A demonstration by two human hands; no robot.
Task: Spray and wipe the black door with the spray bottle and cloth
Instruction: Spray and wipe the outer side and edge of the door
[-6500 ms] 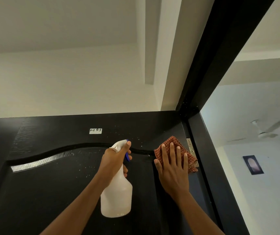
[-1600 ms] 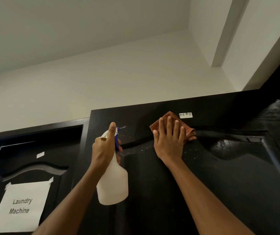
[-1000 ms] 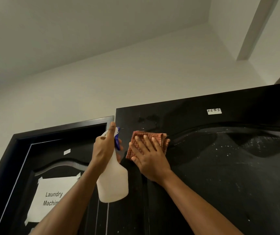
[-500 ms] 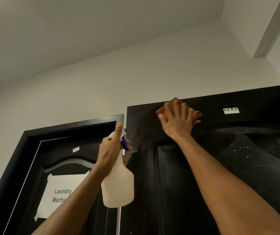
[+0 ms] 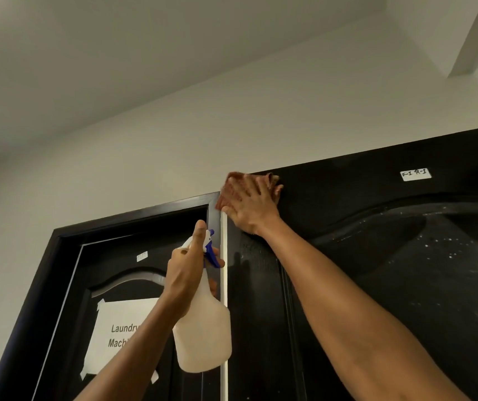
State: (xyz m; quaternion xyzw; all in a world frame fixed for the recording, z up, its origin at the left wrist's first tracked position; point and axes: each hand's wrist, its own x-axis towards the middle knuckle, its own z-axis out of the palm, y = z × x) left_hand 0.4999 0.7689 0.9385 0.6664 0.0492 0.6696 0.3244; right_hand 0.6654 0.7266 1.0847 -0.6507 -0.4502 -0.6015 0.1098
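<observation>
Your right hand (image 5: 250, 205) reaches up with the arm extended, fingers flat, pressing the red checked cloth (image 5: 229, 189) on the black door's (image 5: 405, 285) top left corner. Your left hand (image 5: 185, 273) grips the white spray bottle (image 5: 203, 334) upright, just beside the door's edge.

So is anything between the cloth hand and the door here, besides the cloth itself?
Nothing visible. The right hand presses the cloth flat on the door at its top left corner. The bottle, held in the left hand, hangs lower left, clear of it.
</observation>
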